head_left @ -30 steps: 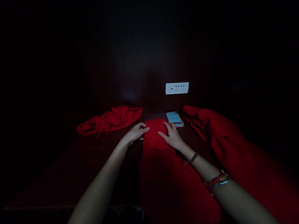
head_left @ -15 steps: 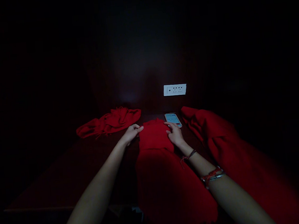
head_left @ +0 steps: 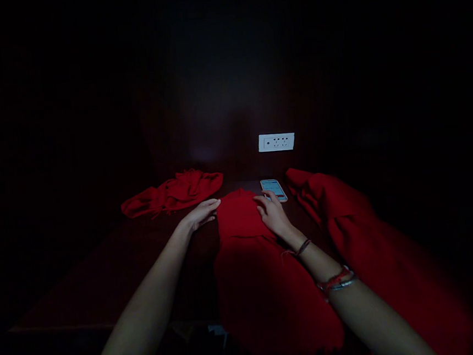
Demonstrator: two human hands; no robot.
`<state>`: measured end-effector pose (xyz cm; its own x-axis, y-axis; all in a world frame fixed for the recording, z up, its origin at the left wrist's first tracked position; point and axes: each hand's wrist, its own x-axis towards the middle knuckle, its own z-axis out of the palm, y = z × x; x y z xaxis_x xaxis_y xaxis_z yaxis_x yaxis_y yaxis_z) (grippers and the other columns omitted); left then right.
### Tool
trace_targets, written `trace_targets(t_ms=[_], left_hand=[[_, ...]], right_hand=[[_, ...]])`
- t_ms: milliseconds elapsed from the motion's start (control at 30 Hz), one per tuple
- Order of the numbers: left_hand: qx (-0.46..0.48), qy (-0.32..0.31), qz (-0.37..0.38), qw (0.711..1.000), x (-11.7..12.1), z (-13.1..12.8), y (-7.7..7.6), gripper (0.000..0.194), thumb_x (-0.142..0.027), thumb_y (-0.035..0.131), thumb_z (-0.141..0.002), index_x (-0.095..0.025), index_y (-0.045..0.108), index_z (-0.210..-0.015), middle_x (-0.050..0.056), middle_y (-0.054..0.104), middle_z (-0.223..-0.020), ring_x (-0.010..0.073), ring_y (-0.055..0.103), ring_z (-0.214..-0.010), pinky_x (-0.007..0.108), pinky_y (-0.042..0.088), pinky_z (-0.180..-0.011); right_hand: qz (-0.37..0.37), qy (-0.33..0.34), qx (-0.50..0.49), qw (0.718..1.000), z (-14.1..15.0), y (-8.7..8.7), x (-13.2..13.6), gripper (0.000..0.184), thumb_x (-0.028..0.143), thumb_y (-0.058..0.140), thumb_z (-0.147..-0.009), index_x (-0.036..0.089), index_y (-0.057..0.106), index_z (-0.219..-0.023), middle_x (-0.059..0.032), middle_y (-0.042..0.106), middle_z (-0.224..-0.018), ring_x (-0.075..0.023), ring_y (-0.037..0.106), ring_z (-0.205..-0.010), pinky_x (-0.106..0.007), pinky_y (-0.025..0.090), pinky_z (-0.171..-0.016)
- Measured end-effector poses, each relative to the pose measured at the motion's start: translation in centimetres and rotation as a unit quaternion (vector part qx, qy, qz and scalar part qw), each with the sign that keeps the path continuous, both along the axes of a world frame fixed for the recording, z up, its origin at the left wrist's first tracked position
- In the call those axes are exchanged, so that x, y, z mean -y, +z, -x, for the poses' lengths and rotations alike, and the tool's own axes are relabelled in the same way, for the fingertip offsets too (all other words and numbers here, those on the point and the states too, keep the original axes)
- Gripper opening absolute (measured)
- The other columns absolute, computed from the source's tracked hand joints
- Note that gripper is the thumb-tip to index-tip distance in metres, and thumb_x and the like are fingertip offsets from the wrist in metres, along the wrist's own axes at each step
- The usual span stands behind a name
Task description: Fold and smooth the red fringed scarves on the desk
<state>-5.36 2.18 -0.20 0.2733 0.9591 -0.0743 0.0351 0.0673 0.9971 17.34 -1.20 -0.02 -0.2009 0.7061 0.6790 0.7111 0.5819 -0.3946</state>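
A red scarf (head_left: 252,264) lies lengthwise on the dark table, running from the near edge to the middle. My left hand (head_left: 200,212) rests at its far left corner, fingers stretched out flat against the cloth edge. My right hand (head_left: 272,214) lies on its far right corner, fingers bent and pressing the cloth; whether they pinch it I cannot make out. A lit phone (head_left: 274,189) lies just beyond my right fingertips.
A crumpled red scarf (head_left: 171,193) lies at the back left. A large heap of red cloth (head_left: 375,242) fills the right side. A white socket plate (head_left: 276,142) is on the dark back wall. The table's near edge (head_left: 67,326) is dimly visible.
Both hands slid apart from the scarf's middle to its far corners, then the right hand came back a little onto the cloth. The view shifted slightly.
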Motion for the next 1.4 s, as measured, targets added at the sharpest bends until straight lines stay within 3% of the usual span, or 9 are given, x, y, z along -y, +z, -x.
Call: trace_targets(t_ms=[200, 433, 667, 933, 1067, 1133, 1200, 1300, 1400], left_hand=[[0.032, -0.036, -0.004, 0.999, 0.0, 0.7, 0.2, 0.027, -0.026, 0.066, -0.059, -0.021, 0.056, -0.085, -0.004, 0.054, -0.079, 0.0066, 0.050, -0.072, 0.016, 0.037, -0.063], [0.117, -0.016, -0.010, 0.993, -0.4, -0.4, -0.7, 0.008, -0.014, 0.058, -0.064, -0.014, 0.050, -0.063, -0.005, 0.050, -0.061, 0.0045, 0.050, -0.059, 0.016, 0.040, -0.062], [0.106, 0.118, -0.022, 0.987, 0.2, -3.7, -0.3, 0.018, 0.002, 0.038, -0.063, -0.013, 0.048, -0.060, -0.004, 0.051, -0.055, 0.0041, 0.050, -0.050, 0.015, 0.043, -0.057], [-0.060, 0.189, -0.053, 0.979, -0.4, -2.2, -0.3, 0.016, -0.001, 0.043, -0.060, -0.014, 0.049, -0.053, -0.001, 0.052, -0.053, 0.0121, 0.054, -0.061, 0.024, 0.044, -0.062], [-0.183, 0.226, -0.259, 0.921, 0.9, -3.1, 1.2, 0.016, -0.012, 0.046, -0.069, -0.016, 0.055, -0.082, 0.005, 0.055, -0.092, 0.0165, 0.046, -0.097, 0.031, 0.033, -0.087], [-0.301, 0.147, -0.387, 0.859, 1.5, -3.9, 1.3, 0.027, -0.023, 0.040, -0.077, -0.020, 0.050, -0.102, 0.005, 0.045, -0.114, 0.0175, 0.035, -0.111, 0.033, 0.025, -0.094], [-0.406, 0.030, -0.406, 0.818, 1.8, -4.6, 0.6, 0.035, -0.033, 0.033, -0.081, -0.024, 0.042, -0.114, 0.003, 0.034, -0.127, 0.0197, 0.022, -0.119, 0.038, 0.020, -0.096], [-0.497, -0.067, -0.333, 0.799, 1.1, -4.7, -0.9, 0.042, -0.043, 0.025, -0.082, -0.031, 0.032, -0.122, -0.001, 0.023, -0.133, 0.0229, 0.012, -0.122, 0.046, 0.016, -0.095], [-0.506, -0.077, -0.313, 0.800, 0.4, -4.4, -1.9, 0.046, -0.050, 0.025, -0.080, -0.034, 0.027, -0.124, -0.002, 0.018, -0.135, 0.0236, 0.010, -0.123, 0.046, 0.014, -0.095]], right_hand=[[-0.083, 0.184, 0.218, 0.955, 2.7, 2.0, 4.6, 0.034, 0.034, 0.047, -0.075, 0.020, 0.048, -0.106, -0.0063, 0.048, -0.104, -0.0175, 0.039, -0.100, -0.033, 0.034, -0.085], [-0.151, 0.124, 0.381, 0.904, 4.8, -0.5, 4.5, 0.015, 0.014, 0.040, -0.079, 0.014, 0.055, -0.079, -0.0057, 0.054, -0.079, -0.0160, 0.047, -0.082, -0.030, 0.037, -0.076], [-0.175, 0.159, 0.310, 0.921, 4.3, -0.6, 4.0, 0.020, 0.013, 0.033, -0.082, 0.016, 0.053, -0.083, -0.0034, 0.056, -0.089, -0.0114, 0.048, -0.091, -0.031, 0.025, -0.095], [-0.061, 0.232, 0.260, 0.936, 3.7, 0.2, 4.1, 0.024, 0.024, 0.033, -0.084, 0.019, 0.054, -0.096, -0.0022, 0.057, -0.099, -0.0102, 0.047, -0.097, -0.032, 0.024, -0.096], [0.009, 0.128, 0.172, 0.977, 1.9, 1.6, 3.3, 0.032, 0.029, 0.031, -0.084, 0.016, 0.055, -0.100, -0.0067, 0.054, -0.106, -0.0140, 0.043, -0.105, -0.031, 0.026, -0.094], [0.095, 0.076, 0.184, 0.975, 0.9, 1.5, 2.6, 0.044, 0.038, 0.037, -0.079, 0.009, 0.048, -0.111, -0.0133, 0.046, -0.116, -0.0191, 0.036, -0.112, -0.032, 0.025, -0.095], [0.211, 0.058, 0.228, 0.949, 0.0, 1.0, 1.9, 0.073, 0.050, 0.046, -0.070, 0.001, 0.032, -0.123, -0.0195, 0.030, -0.127, -0.0245, 0.022, -0.120, -0.034, 0.020, -0.097], [0.348, 0.060, 0.288, 0.890, -0.7, 0.2, 1.4, 0.102, 0.062, 0.047, -0.059, -0.003, 0.010, -0.128, -0.0202, 0.005, -0.134, -0.0263, 0.002, -0.123, -0.034, 0.012, -0.100], [0.397, 0.057, 0.319, 0.859, -1.1, 0.3, 1.5, 0.109, 0.067, 0.044, -0.056, -0.003, 0.002, -0.128, -0.0183, -0.005, -0.134, -0.0249, -0.006, -0.122, -0.032, 0.008, -0.101]])
